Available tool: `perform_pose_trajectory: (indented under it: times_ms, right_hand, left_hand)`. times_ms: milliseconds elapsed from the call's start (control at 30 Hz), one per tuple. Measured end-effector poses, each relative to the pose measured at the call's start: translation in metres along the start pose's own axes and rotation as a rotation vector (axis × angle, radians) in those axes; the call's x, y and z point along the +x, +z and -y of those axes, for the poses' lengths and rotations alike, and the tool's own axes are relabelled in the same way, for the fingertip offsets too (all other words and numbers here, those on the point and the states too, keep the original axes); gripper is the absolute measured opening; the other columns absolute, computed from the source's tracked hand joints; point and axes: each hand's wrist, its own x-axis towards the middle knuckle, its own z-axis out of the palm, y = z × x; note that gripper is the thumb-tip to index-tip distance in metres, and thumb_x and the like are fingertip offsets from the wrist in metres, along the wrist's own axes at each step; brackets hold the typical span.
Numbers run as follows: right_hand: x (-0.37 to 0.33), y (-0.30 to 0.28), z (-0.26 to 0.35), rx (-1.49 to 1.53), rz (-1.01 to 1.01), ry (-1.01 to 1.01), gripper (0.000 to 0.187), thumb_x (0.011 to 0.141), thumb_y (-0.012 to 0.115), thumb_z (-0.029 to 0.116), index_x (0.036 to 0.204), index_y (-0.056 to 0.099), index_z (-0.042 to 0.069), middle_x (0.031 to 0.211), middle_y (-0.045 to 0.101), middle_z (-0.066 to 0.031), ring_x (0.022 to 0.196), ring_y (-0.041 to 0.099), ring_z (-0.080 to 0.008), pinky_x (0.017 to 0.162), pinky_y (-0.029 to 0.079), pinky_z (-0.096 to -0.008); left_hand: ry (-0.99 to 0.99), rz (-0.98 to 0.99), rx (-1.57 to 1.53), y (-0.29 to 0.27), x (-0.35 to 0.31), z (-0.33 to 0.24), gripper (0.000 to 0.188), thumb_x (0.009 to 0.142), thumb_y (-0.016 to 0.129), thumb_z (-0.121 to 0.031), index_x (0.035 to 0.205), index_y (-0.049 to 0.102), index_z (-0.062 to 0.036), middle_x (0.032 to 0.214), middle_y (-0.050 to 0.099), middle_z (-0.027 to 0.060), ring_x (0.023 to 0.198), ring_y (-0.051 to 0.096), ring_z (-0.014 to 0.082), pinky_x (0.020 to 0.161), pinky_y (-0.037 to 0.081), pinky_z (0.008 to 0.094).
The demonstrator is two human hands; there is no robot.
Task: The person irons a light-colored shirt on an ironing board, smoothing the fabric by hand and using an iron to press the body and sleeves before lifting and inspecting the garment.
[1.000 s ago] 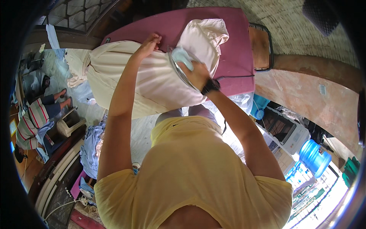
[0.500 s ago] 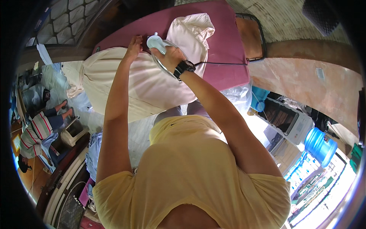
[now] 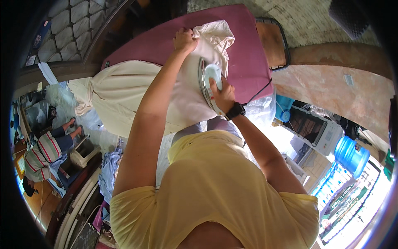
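A cream garment (image 3: 145,91) is spread over the maroon ironing board (image 3: 166,39), its near part hanging off the edge toward me. My right hand (image 3: 224,94) is closed around the handle of a clothes iron (image 3: 213,71) with a pale blue-white top and shiny metal rim. The iron rests on the cloth near its right edge, its tip toward the far side. Beyond the iron and to its left, my left hand (image 3: 185,40) has its fingers curled on the garment's far edge, beside a bunched end of the cloth. Its fingertips are partly hidden.
The iron's black cord (image 3: 259,91) runs off the board's right side. A metal-framed rest (image 3: 273,43) adjoins the board's right end. A blue water jug (image 3: 351,155) stands at right. Another person (image 3: 43,153) is at far left, near a beige stool (image 3: 84,157).
My right hand has moved the iron right and nearer me, turning its tip away from me. My left hand has shifted right along the far edge to the bunched cloth.
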Motion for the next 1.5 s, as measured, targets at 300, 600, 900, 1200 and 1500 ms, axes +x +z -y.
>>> perform_pose_trajectory:
  times_ms: [300,600,900,1200,1500]
  right_hand:
    - [0.119,0.014,0.054,0.184,-0.057,0.114,0.050,0.093,0.055,0.048,0.108,0.064,0.001,0.089,0.066,-0.0261,0.091,0.064,-0.0452,0.078,0.051,-0.0480]
    - [0.133,0.027,0.068,0.140,-0.042,0.085,0.067,0.090,0.052,0.058,0.099,0.065,-0.007,0.085,0.065,-0.0310,0.089,0.065,-0.0455,0.078,0.052,-0.0492]
    - [0.040,0.034,0.041,0.153,0.035,-0.073,0.047,0.092,0.059,0.041,0.112,0.063,-0.002,0.095,0.067,-0.0274,0.094,0.065,-0.0441,0.081,0.051,-0.0473]
    - [0.076,0.062,0.053,0.184,0.001,-0.167,0.064,0.089,0.055,0.055,0.098,0.066,-0.007,0.088,0.065,-0.0329,0.091,0.064,-0.0461,0.082,0.051,-0.0501]
    - [0.136,0.057,0.104,0.062,0.160,-0.136,0.063,0.089,0.053,0.057,0.101,0.066,-0.003,0.087,0.067,-0.0290,0.089,0.066,-0.0421,0.081,0.052,-0.0474]
  left_hand:
    - [0.043,0.131,-1.227,-0.058,0.032,0.024,0.028,0.085,0.058,0.001,0.111,0.053,-0.0059,0.112,0.069,0.0087,0.105,0.060,0.0146,0.090,0.044,0.0268]
    - [-0.070,0.020,-0.364,-0.049,-0.009,0.100,0.025,0.090,0.065,-0.030,0.102,0.065,-0.0080,0.102,0.069,0.0118,0.098,0.065,0.0263,0.089,0.048,0.0399]
    - [-0.170,0.089,-0.181,-0.042,-0.032,0.139,0.044,0.091,0.051,-0.056,0.104,0.066,-0.0167,0.105,0.069,0.0066,0.109,0.059,0.0306,0.094,0.037,0.0555]
    - [-0.167,0.089,-0.259,-0.041,-0.035,0.142,0.049,0.092,0.043,-0.060,0.101,0.066,-0.0178,0.106,0.068,0.0034,0.116,0.053,0.0298,0.102,0.028,0.0561]
    - [-0.165,0.112,-0.476,-0.028,-0.019,0.161,0.051,0.095,0.038,-0.057,0.107,0.066,-0.0164,0.103,0.069,0.0015,0.104,0.060,0.0225,0.104,0.028,0.0513]
